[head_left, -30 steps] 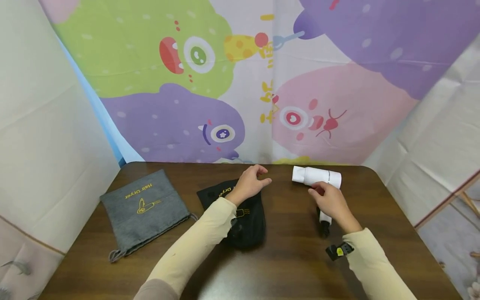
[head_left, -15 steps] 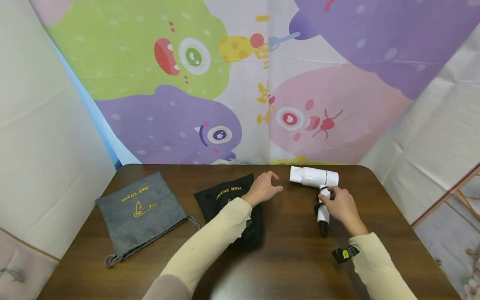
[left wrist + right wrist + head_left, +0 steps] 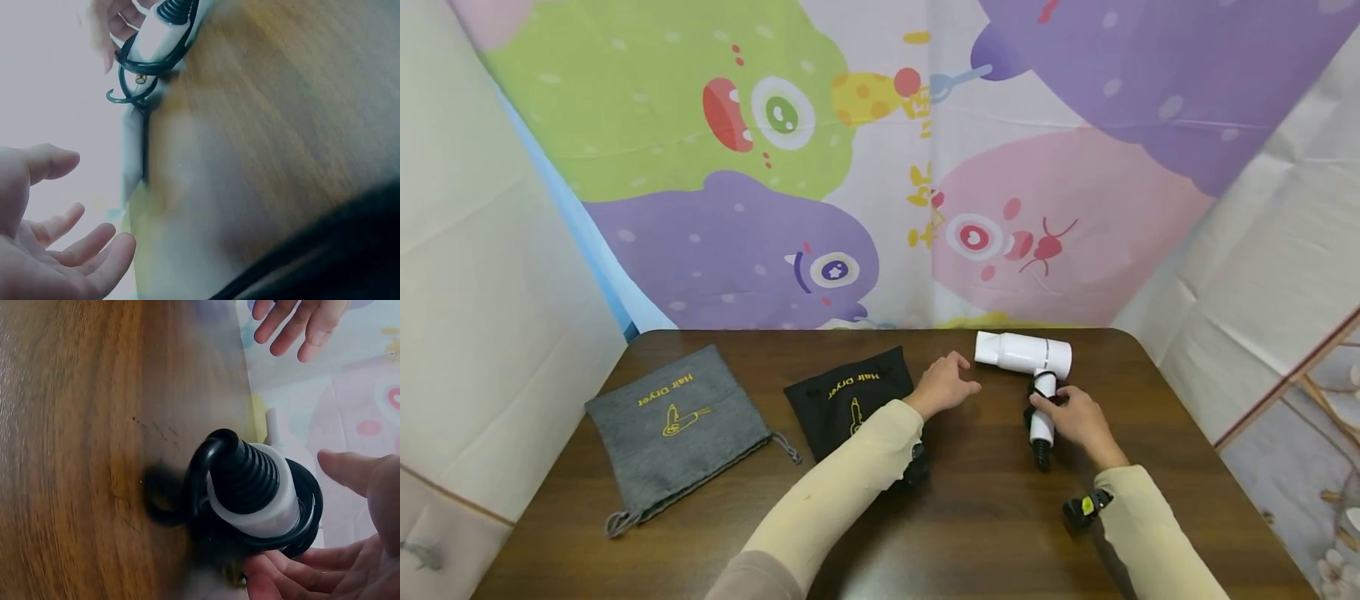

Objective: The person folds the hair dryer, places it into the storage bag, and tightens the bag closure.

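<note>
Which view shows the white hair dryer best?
The head view: it takes in the hair dryer from nozzle to handle. The left wrist view shows mainly the handle and black cord, the rest washed out; the right wrist view shows mostly the handle's end and cord, close up.

We read the yellow words "Hair Dryer", upside down for us, on the grey cloth drawstring bag [image 3: 688, 437] and also on the flat black bag [image 3: 848, 396]. The yellow sideways characters [image 3: 919, 185] on the cartoon-printed pale cloth backdrop [image 3: 887, 154] we cannot read.

White dryer [image 3: 1018, 353], black cord [image 3: 199, 475]; grey pouch [image 3: 681, 446], black bag [image 3: 827, 415], both yellow-printed.
</note>
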`<state>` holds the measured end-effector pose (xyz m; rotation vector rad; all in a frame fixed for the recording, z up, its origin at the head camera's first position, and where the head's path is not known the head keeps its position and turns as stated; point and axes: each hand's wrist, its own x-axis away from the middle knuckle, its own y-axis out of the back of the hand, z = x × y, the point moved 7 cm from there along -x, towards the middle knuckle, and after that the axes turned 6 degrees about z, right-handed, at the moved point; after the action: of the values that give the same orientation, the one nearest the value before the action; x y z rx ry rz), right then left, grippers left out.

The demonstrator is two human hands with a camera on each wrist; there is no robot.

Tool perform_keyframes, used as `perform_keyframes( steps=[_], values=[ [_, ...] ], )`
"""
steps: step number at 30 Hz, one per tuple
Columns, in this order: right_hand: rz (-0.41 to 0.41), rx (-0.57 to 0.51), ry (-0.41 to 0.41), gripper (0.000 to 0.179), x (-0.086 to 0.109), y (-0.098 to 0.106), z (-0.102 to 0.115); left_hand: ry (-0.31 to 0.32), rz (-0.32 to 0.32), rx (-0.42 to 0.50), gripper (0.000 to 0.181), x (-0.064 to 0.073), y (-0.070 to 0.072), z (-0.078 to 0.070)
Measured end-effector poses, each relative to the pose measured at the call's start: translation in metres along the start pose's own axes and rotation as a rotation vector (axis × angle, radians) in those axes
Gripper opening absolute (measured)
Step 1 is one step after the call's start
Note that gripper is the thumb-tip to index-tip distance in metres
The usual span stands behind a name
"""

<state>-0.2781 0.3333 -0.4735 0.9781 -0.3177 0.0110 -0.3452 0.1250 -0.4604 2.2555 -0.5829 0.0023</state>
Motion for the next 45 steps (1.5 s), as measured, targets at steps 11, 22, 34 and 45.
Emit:
perform_keyframes(
  steps=[11,22,34,45],
  values=[
    [-0.016,-0.097,-0.055,0.074,-0.007,-0.014,-0.014,0.021,0.021,0.064,0.041,-0.005,-0.010,-0.002],
    [0.002,-0.088,0.041,0.071,0.000,-0.010,-0.018,-0.008,-0.008,0.054,0.050,-0.012,-0.007,-0.008],
    [0.100,-0.179,0.055,0.070,0.011,-0.017,-0.012,0.078,-0.008,0.126,0.071,-0.021,-0.010,-0.009],
    [0.251,-0.292,-0.003,0.053,0.012,-0.030,-0.010,0.113,-0.047,0.225,0.069,-0.030,-0.013,0.009]
  ],
)
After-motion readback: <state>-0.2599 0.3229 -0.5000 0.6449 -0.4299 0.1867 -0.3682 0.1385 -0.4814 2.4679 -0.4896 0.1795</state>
